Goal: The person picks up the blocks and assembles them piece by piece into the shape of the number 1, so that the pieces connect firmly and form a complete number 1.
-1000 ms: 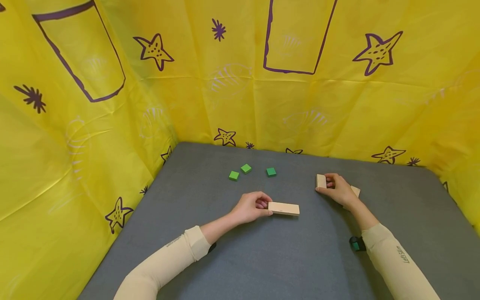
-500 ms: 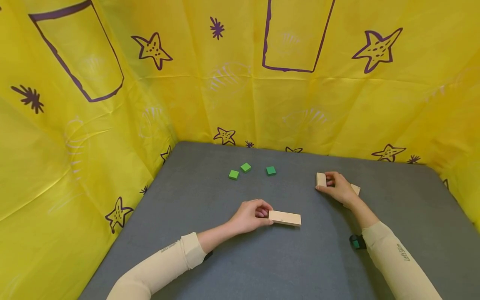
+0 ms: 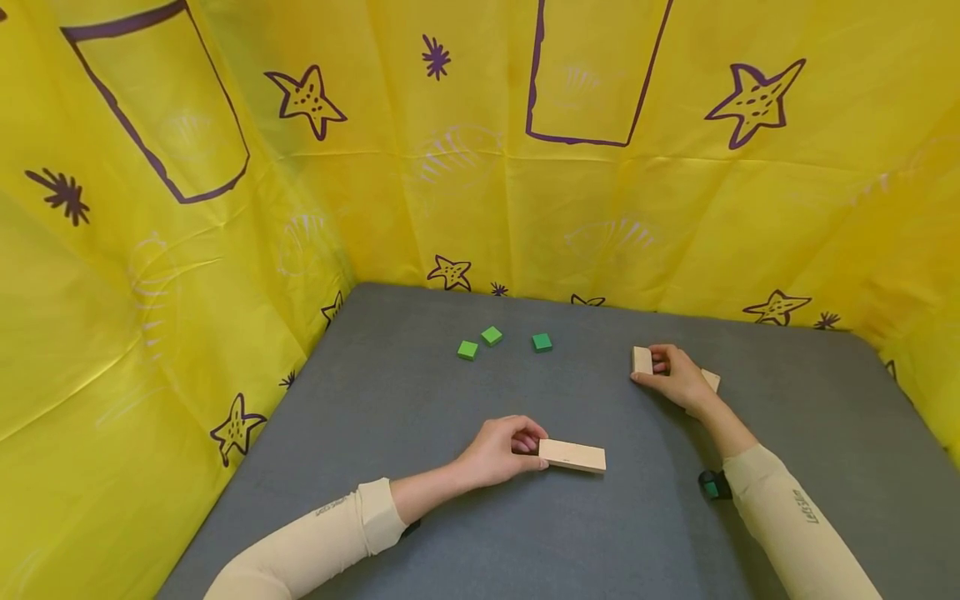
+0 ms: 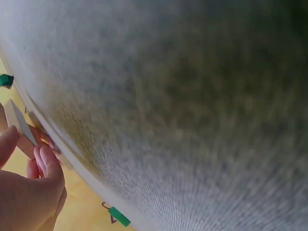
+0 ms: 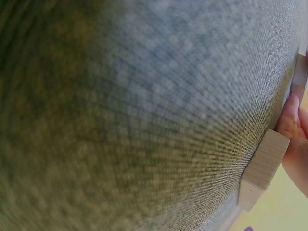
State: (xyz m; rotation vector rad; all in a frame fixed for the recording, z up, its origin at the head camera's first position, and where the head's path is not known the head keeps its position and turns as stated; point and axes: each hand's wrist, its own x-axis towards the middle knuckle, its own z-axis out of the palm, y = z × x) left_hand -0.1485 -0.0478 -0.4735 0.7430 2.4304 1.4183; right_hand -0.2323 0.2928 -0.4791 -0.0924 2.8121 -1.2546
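Note:
In the head view my left hand (image 3: 501, 453) pinches the left end of a long flat plain wooden block (image 3: 572, 455), which points to the right over the grey tabletop. The left wrist view shows that block (image 4: 20, 127) between the thumb and fingers of the left hand (image 4: 31, 197). Farther back on the right, my right hand (image 3: 677, 380) grips a second wooden block (image 3: 642, 360) with thumb and fingers. A third wooden block (image 3: 711, 380) lies partly hidden behind the right hand; in the right wrist view a wooden block (image 5: 265, 161) rests beside the hand (image 5: 294, 149).
Two light green square tiles (image 3: 468, 350) and one darker green tile (image 3: 542, 342) lie toward the back of the grey table (image 3: 405, 375). Yellow cloth (image 3: 480, 200) with purple drawings stands along the back and both sides.
My left hand has drawn its wooden block nearer to me, down the head view and very slightly right. The right hand and its block have stayed in place, as have the green tiles.

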